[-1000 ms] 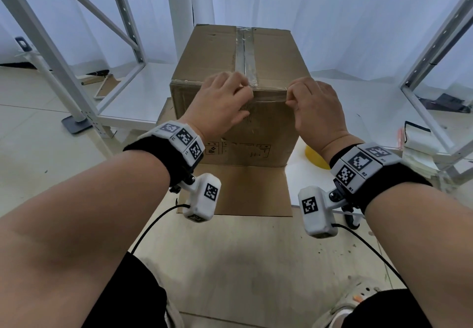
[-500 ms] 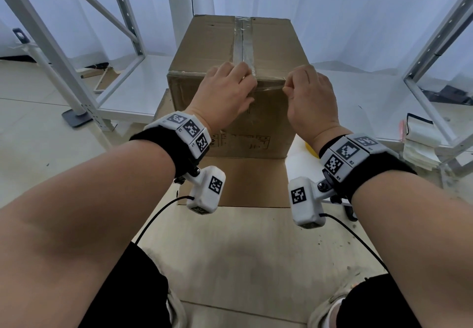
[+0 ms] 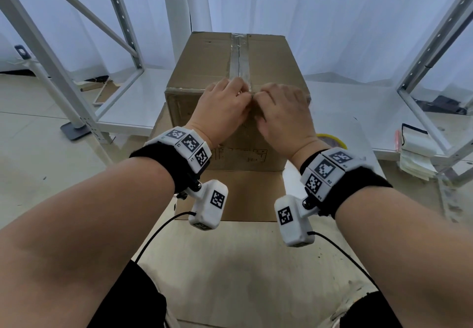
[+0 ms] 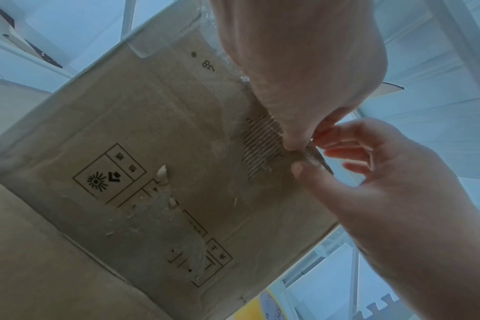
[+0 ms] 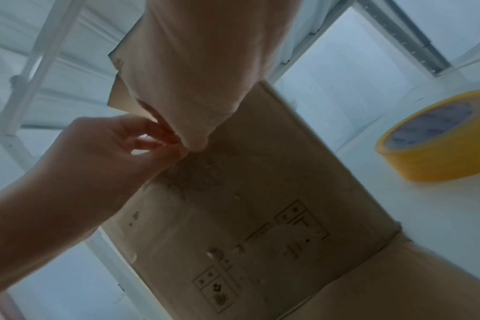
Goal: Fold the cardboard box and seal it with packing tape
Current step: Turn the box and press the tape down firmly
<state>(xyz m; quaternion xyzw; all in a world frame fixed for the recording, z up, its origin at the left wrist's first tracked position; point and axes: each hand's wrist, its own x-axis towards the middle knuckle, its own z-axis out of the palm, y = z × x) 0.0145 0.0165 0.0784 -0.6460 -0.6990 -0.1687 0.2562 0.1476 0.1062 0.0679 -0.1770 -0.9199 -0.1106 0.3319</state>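
Observation:
The brown cardboard box [image 3: 217,71] stands closed on a white shelf, with clear tape [image 3: 240,58] running down its top seam. Both hands meet at the middle of the box's near top edge. My left hand [image 3: 240,96] has curled fingers that pinch a short strip of clear tape [image 4: 313,155] at the edge. My right hand [image 3: 259,98] pinches the same strip between thumb and fingers, touching the left hand. In the left wrist view the left thumb [image 4: 291,143] presses on the box's front face. The yellow tape roll [image 5: 436,138] lies on the shelf to the right of the box.
A flat cardboard sheet [image 3: 250,194] lies under the box and sticks out toward me. White metal rack posts [image 3: 58,71] stand left and right. A stack of white papers [image 3: 417,153] sits at the right shelf edge. The tape roll [image 3: 331,139] peeks out behind my right wrist.
My right hand has slid left along the box's near top edge until it meets the left hand. The stretch of tape between them has closed up. The view has dropped slightly.

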